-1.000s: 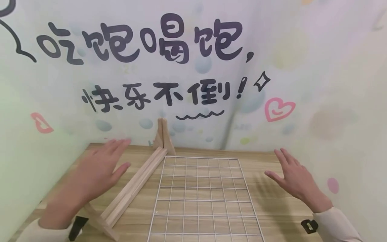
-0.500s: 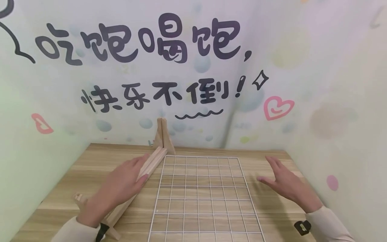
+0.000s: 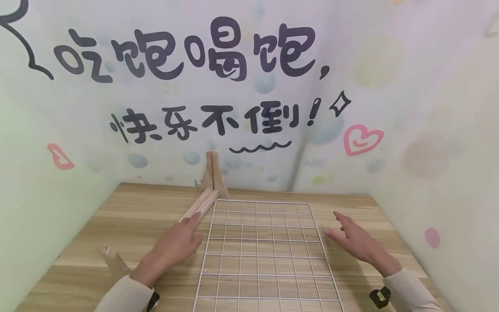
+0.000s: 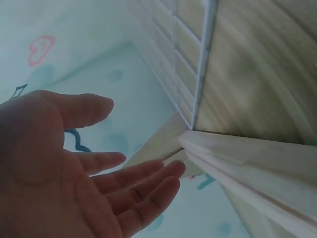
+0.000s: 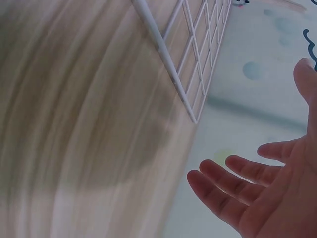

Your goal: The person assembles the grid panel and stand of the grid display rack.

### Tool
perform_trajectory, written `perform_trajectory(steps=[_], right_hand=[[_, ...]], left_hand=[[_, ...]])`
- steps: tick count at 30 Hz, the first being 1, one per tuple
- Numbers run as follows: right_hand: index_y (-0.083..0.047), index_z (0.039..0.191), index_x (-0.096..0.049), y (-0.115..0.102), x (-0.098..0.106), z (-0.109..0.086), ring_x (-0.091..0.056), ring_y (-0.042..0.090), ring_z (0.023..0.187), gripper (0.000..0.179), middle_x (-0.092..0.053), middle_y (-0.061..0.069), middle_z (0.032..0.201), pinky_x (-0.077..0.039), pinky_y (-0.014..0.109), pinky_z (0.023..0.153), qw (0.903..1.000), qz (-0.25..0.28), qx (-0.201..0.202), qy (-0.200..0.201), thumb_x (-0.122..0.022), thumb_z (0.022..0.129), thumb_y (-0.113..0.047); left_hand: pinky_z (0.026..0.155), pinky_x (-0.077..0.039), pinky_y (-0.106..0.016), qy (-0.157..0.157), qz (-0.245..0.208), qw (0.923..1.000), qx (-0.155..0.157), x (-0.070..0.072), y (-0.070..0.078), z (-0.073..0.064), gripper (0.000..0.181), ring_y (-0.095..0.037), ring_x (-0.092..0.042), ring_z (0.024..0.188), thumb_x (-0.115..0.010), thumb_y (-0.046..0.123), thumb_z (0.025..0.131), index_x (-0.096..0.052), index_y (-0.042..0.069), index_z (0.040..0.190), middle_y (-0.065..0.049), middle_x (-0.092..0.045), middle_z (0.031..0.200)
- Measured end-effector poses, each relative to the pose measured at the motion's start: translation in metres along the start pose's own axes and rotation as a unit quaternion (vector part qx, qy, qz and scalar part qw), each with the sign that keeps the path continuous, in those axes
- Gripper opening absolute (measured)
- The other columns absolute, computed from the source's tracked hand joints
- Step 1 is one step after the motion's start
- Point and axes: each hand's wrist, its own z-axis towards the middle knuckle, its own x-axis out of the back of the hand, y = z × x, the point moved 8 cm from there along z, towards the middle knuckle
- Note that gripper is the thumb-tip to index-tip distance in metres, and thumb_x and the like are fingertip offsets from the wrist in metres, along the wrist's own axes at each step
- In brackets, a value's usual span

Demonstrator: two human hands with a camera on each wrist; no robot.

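A white wire grid panel (image 3: 263,255) lies flat on the wood-grain table. Along its left side runs a wooden stand (image 3: 202,203), a long grooved bar with upright feet at both ends. My left hand (image 3: 171,249) hovers over the bar and hides its middle; in the left wrist view its palm (image 4: 54,183) is bare and the fingers are loosely extended, apart from the bar. Just right of the grid hangs my right hand (image 3: 362,242). Its fingers (image 5: 223,193) are spread and loosely bent in the right wrist view, holding nothing, with a shadow on the table below.
A printed white wall sheet (image 3: 249,86) with dark lettering stands behind the table (image 3: 97,225), and pale walls close in both sides. The stand's far foot (image 3: 213,175) rises at the back edge, its near foot (image 3: 113,260) beside my left wrist.
My left hand has moved right and lower, from left of the bar to over it. My right hand has come inward and down toward the grid's right edge. Grid and stand stay put.
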Motion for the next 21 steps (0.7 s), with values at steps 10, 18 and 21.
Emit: perform_trajectory(steps=[10, 18, 21], right_hand=[[0.016, 0.147, -0.025, 0.005, -0.022, 0.001, -0.059, 0.045, 0.115, 0.08, -0.04, 0.037, 0.145, -0.052, 0.055, 0.091, 0.998, 0.034, -0.024, -0.048, -0.049, 0.102, -0.046], [0.019, 0.145, -0.026, 0.005, -0.034, 0.001, -0.058, 0.051, 0.116, 0.08, -0.037, 0.041, 0.144, -0.049, 0.058, 0.097, 0.9949, 0.06, -0.034, -0.074, -0.05, 0.102, -0.043], [0.021, 0.143, -0.027, 0.005, -0.037, 0.002, -0.057, 0.052, 0.117, 0.08, -0.04, 0.041, 0.142, -0.047, 0.059, 0.098, 0.9948, 0.056, -0.035, -0.078, -0.051, 0.102, -0.044]], left_hand=[[0.077, -0.054, -0.056, -0.043, -0.024, 0.9966, 0.066, -0.028, -0.017, 0.008, 0.058, -0.044, -0.063, 0.103, -0.051, 0.024, 0.097, -0.039, -0.004, 0.147, -0.036, -0.053, 0.131], [0.073, -0.054, -0.054, -0.054, -0.034, 0.9948, 0.079, -0.039, -0.017, 0.011, 0.064, -0.046, -0.061, 0.1, -0.054, 0.024, 0.095, -0.035, -0.007, 0.147, -0.038, -0.048, 0.131], [0.08, -0.054, -0.057, -0.062, -0.039, 0.9937, 0.085, -0.043, -0.015, 0.012, 0.066, -0.05, -0.059, 0.107, -0.055, 0.024, 0.095, -0.033, -0.009, 0.148, -0.04, -0.046, 0.135]])
